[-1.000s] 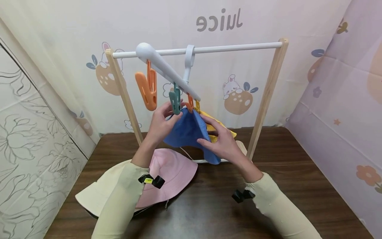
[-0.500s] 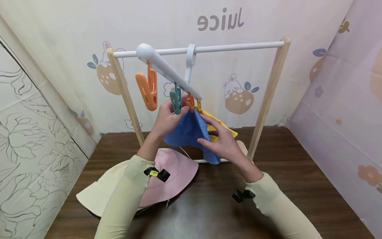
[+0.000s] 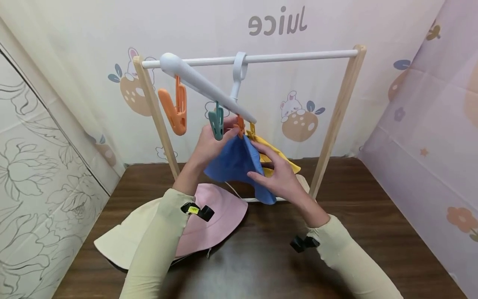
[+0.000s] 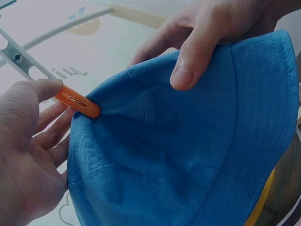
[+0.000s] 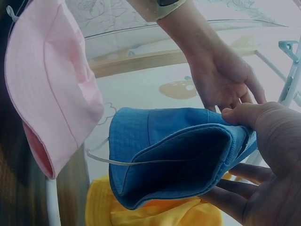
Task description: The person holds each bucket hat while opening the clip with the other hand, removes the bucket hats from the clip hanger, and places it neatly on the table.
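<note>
A blue bucket hat (image 3: pixel 233 164) hangs by its crown from an orange clothespin (image 4: pixel 77 101) on the white clip hanger (image 3: pixel 203 85). My left hand (image 3: pixel 213 143) pinches that clothespin, thumb across its front and fingers behind. My right hand (image 3: pixel 278 172) holds the hat's right side between thumb and fingers; in the left wrist view its thumb (image 4: pixel 184 75) lies on the blue cloth. Behind, a yellow hat (image 3: pixel 281 155) hangs from a yellow clothespin (image 3: pixel 251 131). The right wrist view shows the blue hat's opening with a white cord (image 5: pixel 122 163).
The hanger hooks over the white rod (image 3: pixel 298 55) of a wooden-legged rack (image 3: pixel 337 120). Another orange clothespin (image 3: pixel 175 108) and a green one (image 3: pixel 216 120) dangle from its near half. A pink hat (image 3: pixel 220 220) and a cream hat (image 3: pixel 128 232) lie on the dark table (image 3: pixel 373 241).
My left hand has shifted right and slightly up, from the hat's left side onto the orange clothespin. The hanger's near end has swung a little left. My right hand stays on the hat.
</note>
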Demonstrator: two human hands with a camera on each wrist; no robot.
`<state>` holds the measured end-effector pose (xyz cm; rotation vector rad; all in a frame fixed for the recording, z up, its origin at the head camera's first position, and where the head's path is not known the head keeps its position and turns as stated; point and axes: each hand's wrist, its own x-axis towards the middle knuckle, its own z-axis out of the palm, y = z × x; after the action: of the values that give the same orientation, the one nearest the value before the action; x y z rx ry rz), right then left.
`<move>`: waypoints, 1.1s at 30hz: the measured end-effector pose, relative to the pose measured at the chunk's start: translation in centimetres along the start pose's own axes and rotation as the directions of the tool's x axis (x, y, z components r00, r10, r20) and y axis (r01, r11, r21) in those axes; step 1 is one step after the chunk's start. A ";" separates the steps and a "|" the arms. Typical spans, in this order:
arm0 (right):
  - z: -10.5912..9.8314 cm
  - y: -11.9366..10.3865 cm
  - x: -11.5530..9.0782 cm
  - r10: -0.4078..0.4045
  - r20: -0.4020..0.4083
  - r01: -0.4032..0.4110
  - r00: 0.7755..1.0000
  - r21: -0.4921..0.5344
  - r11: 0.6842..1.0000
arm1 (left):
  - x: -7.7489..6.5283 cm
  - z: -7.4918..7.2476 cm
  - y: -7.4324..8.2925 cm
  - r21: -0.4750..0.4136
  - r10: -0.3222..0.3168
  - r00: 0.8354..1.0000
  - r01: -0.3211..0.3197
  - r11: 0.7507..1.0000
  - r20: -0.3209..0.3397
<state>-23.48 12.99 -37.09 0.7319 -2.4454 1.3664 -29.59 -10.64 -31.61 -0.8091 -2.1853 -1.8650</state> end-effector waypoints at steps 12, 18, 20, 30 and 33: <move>0.3 0.0 0.0 -0.031 -0.031 0.032 0.999 0.031 0.999 | 0.0 -0.2 -0.1 0.008 0.001 1.000 -0.001 1.000 0.005; 0.4 0.2 -0.2 -0.054 -0.064 0.058 0.996 0.070 0.996 | 0.1 0.1 -0.3 0.012 -0.001 1.000 0.001 1.000 0.015; 0.4 0.2 -0.3 -0.056 -0.074 0.062 0.996 0.082 0.995 | 0.1 0.2 -0.3 0.010 -0.004 1.000 0.004 1.000 0.013; 0.5 0.4 -0.4 -0.031 -0.092 0.041 0.995 0.105 0.994 | 0.2 0.1 -0.4 0.003 -0.027 1.000 0.027 1.000 0.015; 0.6 0.4 -0.4 -0.036 -0.095 0.046 0.995 0.105 0.993 | 0.2 0.1 -0.4 -0.002 -0.031 0.999 0.031 1.000 0.018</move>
<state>-23.37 12.79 -37.86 0.7212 -2.2884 1.4908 -29.96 -10.56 -31.88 -0.7999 -2.2189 -1.8814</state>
